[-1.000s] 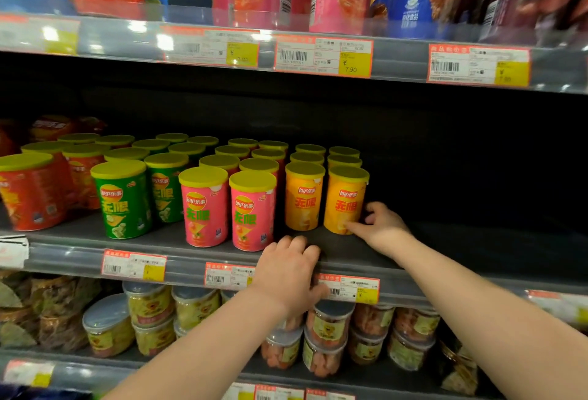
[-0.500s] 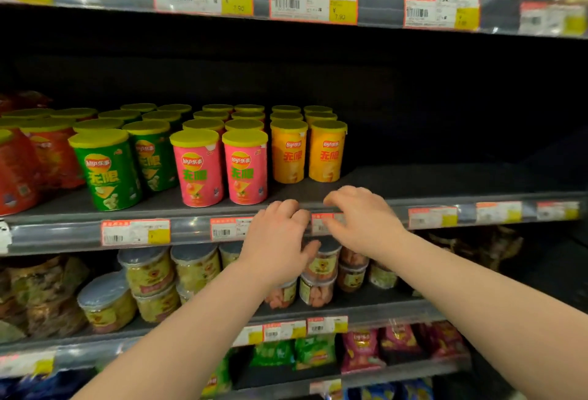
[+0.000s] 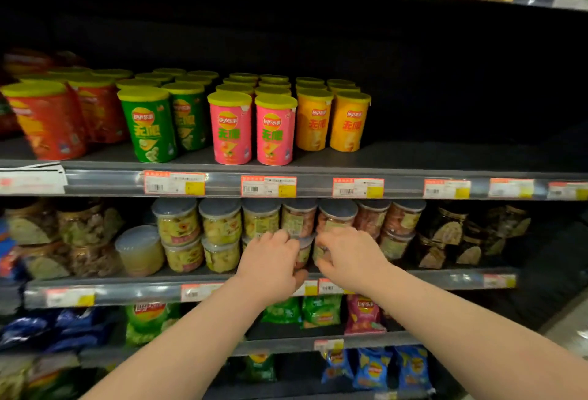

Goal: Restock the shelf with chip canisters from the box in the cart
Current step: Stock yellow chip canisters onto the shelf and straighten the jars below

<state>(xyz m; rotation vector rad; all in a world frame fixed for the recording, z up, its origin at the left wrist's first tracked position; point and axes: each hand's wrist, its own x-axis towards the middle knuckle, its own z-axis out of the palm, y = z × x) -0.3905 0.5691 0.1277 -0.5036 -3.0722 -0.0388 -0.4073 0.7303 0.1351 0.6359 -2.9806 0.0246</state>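
Chip canisters with yellow lids stand in rows on the middle shelf [image 3: 404,173]: red ones [image 3: 47,122] at the left, then green [image 3: 149,127], pink [image 3: 275,132] and orange [image 3: 348,122]. To the right of the orange row the shelf is dark and bare. My left hand [image 3: 270,264] and my right hand [image 3: 348,255] hang side by side below that shelf, in front of the tubs one level down. Both have loosely curled fingers and hold nothing. Neither the cart nor the box is in view.
Clear plastic snack tubs [image 3: 219,224] are stacked on the shelf under the canisters, with dark jars [image 3: 451,234] to their right. Chip bags [image 3: 362,313] fill the lower shelves. Price tags [image 3: 269,186] line each shelf edge. A strip of floor [image 3: 569,326] shows at the lower right.
My right hand left the orange canister and both hands dropped from the canister shelf's edge to the tub shelf below. The view tilted downward.
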